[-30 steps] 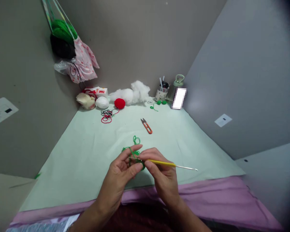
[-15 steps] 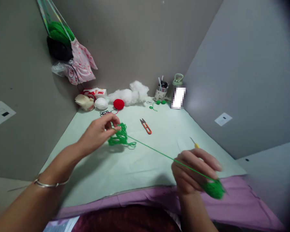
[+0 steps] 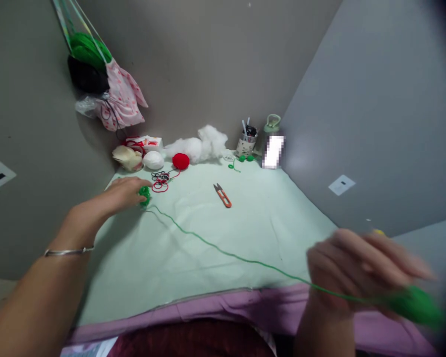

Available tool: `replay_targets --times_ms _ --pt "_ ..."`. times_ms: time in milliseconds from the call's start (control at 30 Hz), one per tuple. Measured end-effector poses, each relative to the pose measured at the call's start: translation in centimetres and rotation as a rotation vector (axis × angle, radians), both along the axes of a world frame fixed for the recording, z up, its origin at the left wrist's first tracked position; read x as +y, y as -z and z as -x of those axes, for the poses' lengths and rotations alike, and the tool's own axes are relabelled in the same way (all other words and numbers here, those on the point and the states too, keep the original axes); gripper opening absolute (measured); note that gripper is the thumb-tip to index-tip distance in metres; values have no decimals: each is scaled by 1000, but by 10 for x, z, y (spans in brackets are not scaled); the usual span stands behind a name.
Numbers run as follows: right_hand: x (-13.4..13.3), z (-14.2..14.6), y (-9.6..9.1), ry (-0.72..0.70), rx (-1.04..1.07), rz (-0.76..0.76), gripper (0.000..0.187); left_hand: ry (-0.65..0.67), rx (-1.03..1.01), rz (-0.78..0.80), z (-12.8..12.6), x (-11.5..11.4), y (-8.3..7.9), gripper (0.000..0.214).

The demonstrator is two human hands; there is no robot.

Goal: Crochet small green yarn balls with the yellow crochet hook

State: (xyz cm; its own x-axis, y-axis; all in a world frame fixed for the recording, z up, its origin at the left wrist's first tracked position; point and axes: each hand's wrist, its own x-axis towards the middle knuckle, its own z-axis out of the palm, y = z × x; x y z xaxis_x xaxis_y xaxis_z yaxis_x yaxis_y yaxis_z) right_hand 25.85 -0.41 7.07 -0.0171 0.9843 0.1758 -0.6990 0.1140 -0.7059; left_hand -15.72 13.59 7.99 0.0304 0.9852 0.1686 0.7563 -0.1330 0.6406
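Note:
My left hand (image 3: 124, 192) is closed on a small bunch of loose green yarn (image 3: 144, 196), low over the left part of the table. From that bunch a slack green strand (image 3: 223, 252) runs across the cloth to my right hand (image 3: 364, 265) at the right edge. The right hand is smeared by motion, its fingers closed on a rounded green crochet piece (image 3: 416, 307). The yellow handle of a crochet hook (image 3: 378, 232) pokes up behind its fingers; most of the hook is hidden or blurred.
Orange thread snips (image 3: 223, 196) lie mid-table. At the back are a red yarn ball (image 3: 181, 161), a white ball (image 3: 153, 160), white stuffing (image 3: 204, 145), a pen cup (image 3: 245, 146) and a bottle (image 3: 272, 124). Red and black loose yarn (image 3: 160, 181) lies near my left hand. Grey walls enclose the table.
My left hand has moved left with the green yarn, now bunched smaller. My right hand has gone right and nearer with the crochet piece. The strand, taut before, now hangs slack and longer.

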Motion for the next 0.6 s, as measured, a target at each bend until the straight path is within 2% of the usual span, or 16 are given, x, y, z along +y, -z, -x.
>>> replay_targets --times_ms 33,67,100,200,267,333,400,467,500,567,600 --pt "5 9 -5 45 25 -49 28 14 -17 -7 -11 -11 -1 22" --pt "9 20 -8 100 -11 -28 18 52 -67 -22 -26 -25 -3 29" --pt "11 31 -10 87 -110 20 11 108 -270 -36 -43 -42 -5 33" --pt "11 63 -7 165 -247 13 7 367 -935 167 -99 -98 -10 44" --pt "5 79 -2 163 -256 -28 6 498 -1207 342 -131 -127 -13 62" --pt "-4 89 3 100 -272 -82 11 449 -1384 390 -151 -143 -16 75" --pt "-12 97 7 22 -278 -136 13 403 -1523 322 -161 -144 -19 72" --pt "-17 102 7 -73 -247 -158 13 356 -1619 184 -162 -138 -21 56" --pt "-18 104 6 -113 -217 -157 13 328 -1616 97 -160 -134 -20 58" --pt "-16 105 3 -150 -149 -132 13 300 -1435 -153 -155 -128 -13 72" --pt "-14 105 2 -140 -123 -112 13 309 -1246 -293 -153 -127 -7 75"
